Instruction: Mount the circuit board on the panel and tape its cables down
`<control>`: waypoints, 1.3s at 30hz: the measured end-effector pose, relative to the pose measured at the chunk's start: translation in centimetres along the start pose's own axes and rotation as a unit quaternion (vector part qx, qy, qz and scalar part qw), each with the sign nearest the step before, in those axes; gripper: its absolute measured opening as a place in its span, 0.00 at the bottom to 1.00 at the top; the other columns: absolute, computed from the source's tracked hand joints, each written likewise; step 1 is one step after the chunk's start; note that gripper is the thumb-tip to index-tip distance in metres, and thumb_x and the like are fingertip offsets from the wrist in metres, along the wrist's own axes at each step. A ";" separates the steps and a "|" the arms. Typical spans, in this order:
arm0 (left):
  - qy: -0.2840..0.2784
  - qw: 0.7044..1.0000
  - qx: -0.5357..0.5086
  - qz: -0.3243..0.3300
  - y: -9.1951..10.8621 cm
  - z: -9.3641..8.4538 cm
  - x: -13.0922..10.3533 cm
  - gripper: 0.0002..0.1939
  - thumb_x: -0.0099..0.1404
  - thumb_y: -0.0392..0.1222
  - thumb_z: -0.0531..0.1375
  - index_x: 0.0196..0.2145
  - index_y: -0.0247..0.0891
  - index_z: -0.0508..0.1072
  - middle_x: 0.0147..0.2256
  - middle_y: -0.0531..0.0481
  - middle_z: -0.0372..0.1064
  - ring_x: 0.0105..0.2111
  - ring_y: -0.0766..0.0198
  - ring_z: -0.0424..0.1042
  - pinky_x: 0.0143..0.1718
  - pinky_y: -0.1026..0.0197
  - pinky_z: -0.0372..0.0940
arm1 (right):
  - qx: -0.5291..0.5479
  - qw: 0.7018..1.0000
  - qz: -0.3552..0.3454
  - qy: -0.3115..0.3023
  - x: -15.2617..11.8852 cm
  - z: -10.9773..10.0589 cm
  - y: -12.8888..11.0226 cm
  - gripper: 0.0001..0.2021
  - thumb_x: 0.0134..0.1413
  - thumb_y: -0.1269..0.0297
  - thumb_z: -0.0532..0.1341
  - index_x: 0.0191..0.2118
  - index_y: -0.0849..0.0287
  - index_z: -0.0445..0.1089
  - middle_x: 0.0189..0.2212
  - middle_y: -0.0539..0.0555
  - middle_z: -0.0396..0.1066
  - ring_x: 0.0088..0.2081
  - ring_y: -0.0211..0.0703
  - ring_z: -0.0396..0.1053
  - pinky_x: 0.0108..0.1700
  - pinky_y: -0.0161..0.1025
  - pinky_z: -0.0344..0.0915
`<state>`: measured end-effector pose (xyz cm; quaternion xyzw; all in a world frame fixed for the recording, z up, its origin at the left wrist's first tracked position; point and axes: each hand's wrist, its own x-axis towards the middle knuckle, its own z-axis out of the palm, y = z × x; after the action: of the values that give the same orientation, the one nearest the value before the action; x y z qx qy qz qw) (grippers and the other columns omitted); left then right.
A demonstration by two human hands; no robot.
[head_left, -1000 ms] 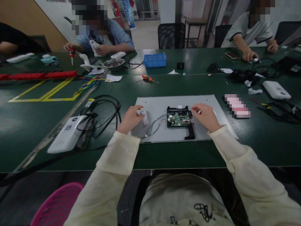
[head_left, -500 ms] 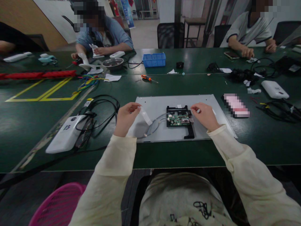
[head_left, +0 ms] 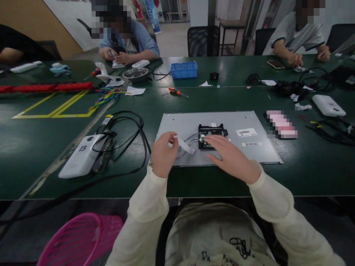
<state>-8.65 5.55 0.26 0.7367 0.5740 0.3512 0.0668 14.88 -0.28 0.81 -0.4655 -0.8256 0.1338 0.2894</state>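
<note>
A grey metal panel lies flat on the green table. On it rests a black bracket with a green circuit board, partly covered by my right hand. That hand is open over the board, thumb apart from the fingers, nothing visible in it. My left hand pinches a translucent white strip over the panel's left side. Grey cables run from the board toward my left hand. Two white labels show on the panel's right part.
A white device with black cables lies at left, a phone at right. Behind the panel are a screwdriver, a blue basket and a metal bowl. Other people sit across. A pink basket stands below the table edge.
My right hand has moved left over the board and opened. My left hand has moved right and slightly down with the strip. The person across at left has drawn their hands together.
</note>
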 end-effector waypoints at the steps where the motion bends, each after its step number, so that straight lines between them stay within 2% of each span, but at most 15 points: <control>1: -0.009 1.000 0.019 0.007 0.0 0.2 -0.2 0.10 0.63 0.38 0.54 0.42 0.39 0.71 0.33 0.50 0.72 0.32 0.62 0.71 0.40 0.59 0.64 | 0.011 1.000 -0.008 -0.007 -0.2 0.9 -1.2 0.28 0.59 0.60 0.57 0.64 0.55 0.55 0.61 0.58 0.59 0.63 0.53 0.55 0.64 0.55 0.54; 4: -0.024 0.997 0.068 0.025 -0.2 0.5 -0.3 0.11 0.64 0.37 0.53 0.43 0.38 0.71 0.34 0.49 0.71 0.34 0.59 0.71 0.42 0.57 0.64 | 0.031 0.999 -0.012 -0.012 -0.4 3.5 -3.8 0.30 0.59 0.59 0.57 0.66 0.55 0.52 0.63 0.59 0.56 0.65 0.53 0.50 0.65 0.54 0.54; 6: -0.014 0.995 0.093 0.039 -0.3 0.4 -0.3 0.12 0.64 0.37 0.54 0.45 0.37 0.70 0.38 0.45 0.70 0.39 0.57 0.71 0.44 0.56 0.64 | 0.025 1.000 -0.013 -0.014 -0.3 4.8 -4.6 0.30 0.59 0.59 0.57 0.65 0.56 0.53 0.63 0.61 0.56 0.66 0.53 0.50 0.65 0.54 0.54; 10: 0.025 0.985 0.155 0.075 1.0 -0.4 -1.7 0.16 0.64 0.37 0.54 0.50 0.35 0.68 0.50 0.39 0.66 0.50 0.51 0.66 0.50 0.50 0.61 | -0.002 1.000 -0.008 -0.014 -0.3 6.2 -5.0 0.27 0.60 0.61 0.57 0.62 0.67 0.57 0.62 0.65 0.58 0.65 0.54 0.51 0.64 0.53 0.54; 12: 0.029 0.981 0.172 0.086 2.1 -0.6 -3.1 0.16 0.65 0.36 0.53 0.50 0.36 0.69 0.52 0.39 0.66 0.53 0.49 0.64 0.52 0.48 0.59 | -0.012 1.000 -0.002 -0.014 -0.4 6.6 -4.9 0.26 0.59 0.63 0.57 0.60 0.71 0.59 0.61 0.68 0.59 0.64 0.54 0.53 0.65 0.52 0.54; 14: 0.021 0.982 0.163 0.088 3.1 -0.4 -4.5 0.14 0.67 0.35 0.51 0.49 0.37 0.70 0.51 0.40 0.68 0.53 0.51 0.64 0.53 0.49 0.59 | -0.011 1.000 0.001 -0.011 -0.6 6.9 -4.7 0.26 0.58 0.65 0.58 0.60 0.71 0.59 0.60 0.67 0.60 0.64 0.54 0.54 0.64 0.52 0.55; 17: 0.002 0.986 0.147 0.081 3.6 0.6 -5.6 0.15 0.68 0.34 0.49 0.50 0.35 0.69 0.52 0.39 0.67 0.56 0.52 0.63 0.55 0.50 0.58 | 0.000 1.000 -0.008 -0.002 -0.8 7.4 -4.5 0.27 0.57 0.69 0.58 0.61 0.67 0.58 0.61 0.66 0.60 0.64 0.53 0.54 0.63 0.54 0.56; 21: -0.035 0.983 0.158 0.084 2.9 1.8 -5.5 0.19 0.69 0.34 0.47 0.56 0.31 0.64 0.58 0.37 0.63 0.60 0.52 0.59 0.59 0.48 0.56 | -0.001 1.000 -0.009 0.006 -0.9 7.5 -4.5 0.28 0.56 0.71 0.57 0.63 0.68 0.55 0.61 0.65 0.60 0.64 0.52 0.54 0.64 0.53 0.56; 27: -0.078 0.977 0.178 0.086 2.0 2.3 -5.8 0.20 0.71 0.36 0.44 0.57 0.30 0.62 0.59 0.36 0.62 0.60 0.53 0.61 0.59 0.48 0.55 | -0.019 1.000 -0.003 0.004 -1.1 7.6 -4.5 0.27 0.55 0.71 0.57 0.61 0.69 0.58 0.61 0.65 0.60 0.64 0.52 0.55 0.64 0.52 0.55; 34: -0.076 0.979 0.176 0.066 2.6 2.5 -5.7 0.19 0.70 0.34 0.45 0.56 0.28 0.62 0.58 0.35 0.63 0.59 0.53 0.62 0.57 0.49 0.58 | -0.015 1.000 -0.004 0.001 -1.2 7.5 -4.4 0.28 0.55 0.70 0.57 0.62 0.68 0.57 0.61 0.65 0.60 0.64 0.51 0.55 0.64 0.51 0.54; 39: -0.063 0.982 0.170 0.049 2.7 2.7 -5.4 0.17 0.69 0.33 0.47 0.53 0.30 0.64 0.54 0.36 0.66 0.54 0.53 0.66 0.54 0.50 0.60 | -0.008 1.000 -0.004 0.002 -1.1 7.1 -4.2 0.25 0.56 0.70 0.57 0.60 0.67 0.61 0.60 0.65 0.62 0.62 0.51 0.57 0.63 0.51 0.55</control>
<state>-5.34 0.65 -2.79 0.7852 0.5831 0.2042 -0.0411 8.14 -3.05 -3.20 -0.4646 -0.8278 0.1253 0.2884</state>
